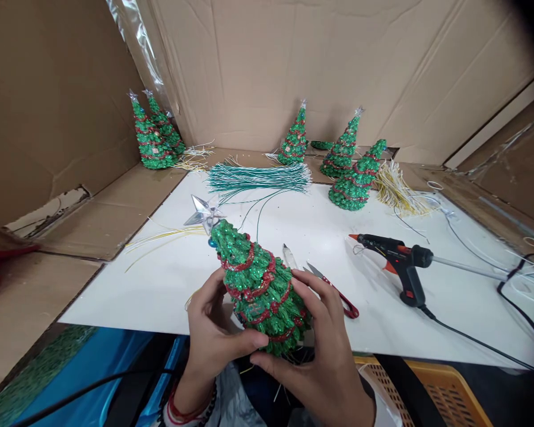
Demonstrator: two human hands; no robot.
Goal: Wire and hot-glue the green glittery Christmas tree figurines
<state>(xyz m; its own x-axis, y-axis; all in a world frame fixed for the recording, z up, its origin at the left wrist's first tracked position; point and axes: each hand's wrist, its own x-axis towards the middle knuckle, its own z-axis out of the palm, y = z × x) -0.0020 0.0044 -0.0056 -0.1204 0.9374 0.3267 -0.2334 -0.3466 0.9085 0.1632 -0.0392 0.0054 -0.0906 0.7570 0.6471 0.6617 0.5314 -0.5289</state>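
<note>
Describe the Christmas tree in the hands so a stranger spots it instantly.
Find the white tabletop, then the left hand and right hand at its near edge. Between them is a green Christmas tree with red garlands. Unlike the trees standing farther back, it is held tilted, its clear star toward the left.

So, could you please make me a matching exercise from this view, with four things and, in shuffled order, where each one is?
Things
1. Hot glue gun
2. Foreground Christmas tree
3. Green wire bundle
4. Red-handled snips

Places
A. Along the far edge of the white work surface
B. Partly hidden behind the right hand
C. On the right side of the work surface, orange nozzle pointing left
D. Held between the left hand and the right hand

Right pairs: 1-C, 2-D, 3-A, 4-B
</note>
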